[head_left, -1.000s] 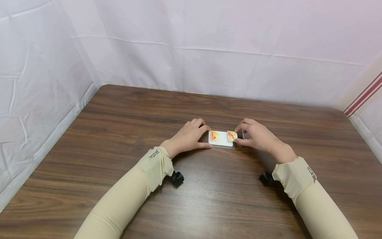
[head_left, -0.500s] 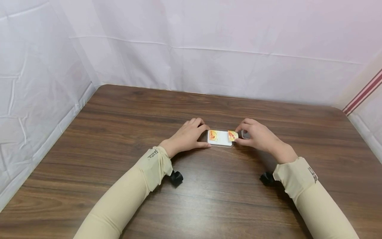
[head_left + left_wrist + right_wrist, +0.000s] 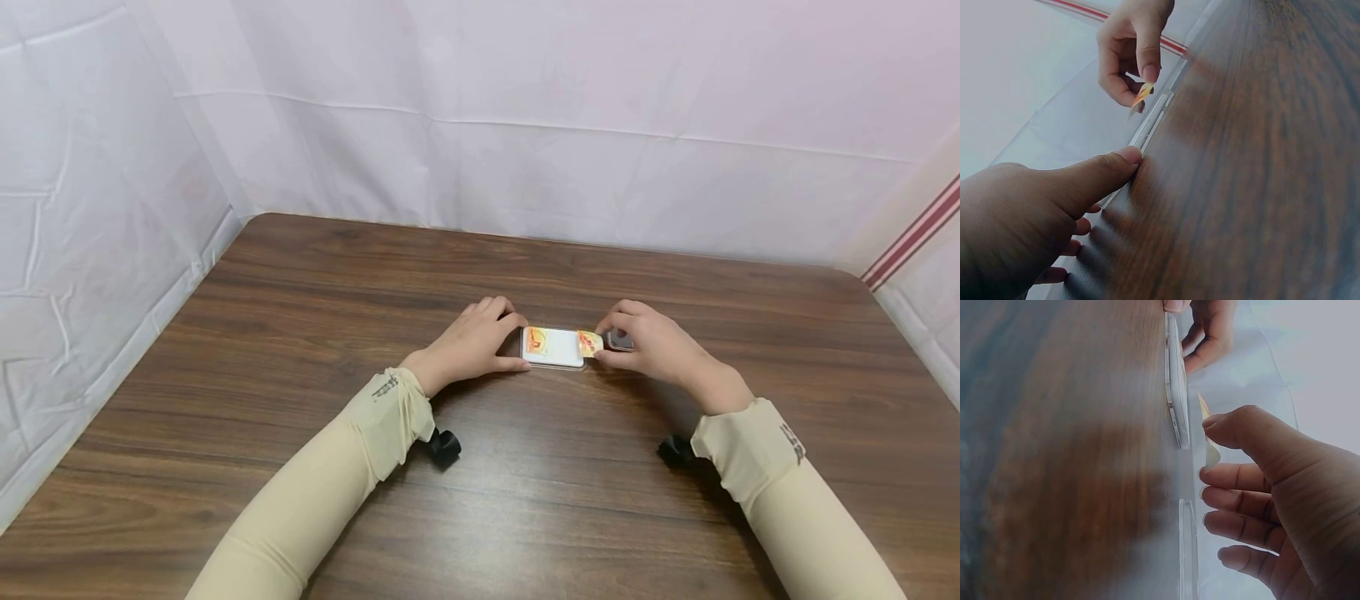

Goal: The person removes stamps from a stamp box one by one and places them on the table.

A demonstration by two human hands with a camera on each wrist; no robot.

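Note:
A small white flat case (image 3: 553, 350) lies on the wooden table (image 3: 480, 467), with an orange print at its left end. My left hand (image 3: 514, 342) grips the case's left end between thumb and curled fingers; the thumb (image 3: 1107, 170) presses its near edge (image 3: 1150, 122). My right hand (image 3: 611, 344) pinches a small orange-yellow slip (image 3: 589, 342) at the case's right end. In the right wrist view the slip (image 3: 1209, 440) stands lifted off the case (image 3: 1176, 394), between thumb and forefinger. A second small flat grey piece (image 3: 619, 339) lies under the right fingers.
White cloth walls (image 3: 525, 125) close the table at the back and left. A red-striped edge (image 3: 911, 242) shows at the far right. Black wrist camera mounts (image 3: 444, 447) hang under both sleeves.
My right hand has slid slightly to the right with the orange slip, so the slip now overhangs the case's right end. The left hand and the case have stayed put.

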